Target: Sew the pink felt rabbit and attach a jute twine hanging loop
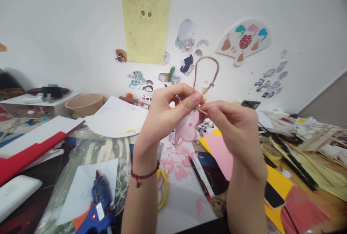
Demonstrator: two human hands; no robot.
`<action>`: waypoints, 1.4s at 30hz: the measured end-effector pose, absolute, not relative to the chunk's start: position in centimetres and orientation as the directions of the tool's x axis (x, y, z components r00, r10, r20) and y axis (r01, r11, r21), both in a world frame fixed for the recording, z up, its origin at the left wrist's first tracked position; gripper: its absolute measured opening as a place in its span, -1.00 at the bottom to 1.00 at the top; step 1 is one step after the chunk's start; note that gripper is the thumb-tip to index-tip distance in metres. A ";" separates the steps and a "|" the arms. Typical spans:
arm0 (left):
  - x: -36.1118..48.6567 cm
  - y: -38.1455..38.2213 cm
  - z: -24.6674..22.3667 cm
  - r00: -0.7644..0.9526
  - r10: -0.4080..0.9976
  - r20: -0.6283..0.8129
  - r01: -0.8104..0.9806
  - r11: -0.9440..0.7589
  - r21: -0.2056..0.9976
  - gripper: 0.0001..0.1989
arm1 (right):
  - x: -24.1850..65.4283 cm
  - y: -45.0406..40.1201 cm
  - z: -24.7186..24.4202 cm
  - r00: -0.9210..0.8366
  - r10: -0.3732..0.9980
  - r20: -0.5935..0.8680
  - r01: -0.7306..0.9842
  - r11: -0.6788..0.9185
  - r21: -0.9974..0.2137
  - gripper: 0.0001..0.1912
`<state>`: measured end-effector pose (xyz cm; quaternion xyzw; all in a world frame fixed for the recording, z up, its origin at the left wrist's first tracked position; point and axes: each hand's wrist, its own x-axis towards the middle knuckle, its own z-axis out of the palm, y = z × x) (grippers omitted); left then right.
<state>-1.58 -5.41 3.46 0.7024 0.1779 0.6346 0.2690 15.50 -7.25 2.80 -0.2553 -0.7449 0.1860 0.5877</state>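
Note:
My left hand (pixel 176 107) is closed in a pinch at the top of a pink paper cutout (pixel 188 127), where a thin twine loop (pixel 207 58) meets it. The loop rises above the fingers against the wall. Just to the right, my right hand (pixel 230 122) pinches a short end of the twine. The cutout hangs below both sets of fingertips, over a white sheet (pixel 176 190) with pink paper scraps (pixel 181 172). Its knot or hole is partly hidden by the fingers.
A blue glue gun (pixel 101 194) lies on paper at the lower left, its red light lit. Yellow-handled scissors (pixel 163 190), a pen, a twine ball (pixel 218 204), pink and yellow paper and a phone (pixel 273 195) lie near my forearms. A white wall stands behind.

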 end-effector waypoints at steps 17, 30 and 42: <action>0.2 -5.0 3.3 0.036 0.392 0.919 -0.036 -0.919 0.394 -0.74 | 14.3 -8.1 3.0 -0.153 0.508 0.848 0.266 0.847 -0.459 -0.79; 1.3 -5.7 3.6 -0.143 0.410 0.901 -0.122 -0.910 0.395 -0.77 | 13.8 -8.4 3.0 -0.181 0.179 0.967 0.441 0.894 -0.083 -0.80; 2.5 -5.8 3.4 -0.304 0.362 0.881 -0.108 -0.932 0.346 -0.81 | 13.7 -8.3 2.6 -0.184 0.145 0.972 0.376 0.924 -0.067 -0.71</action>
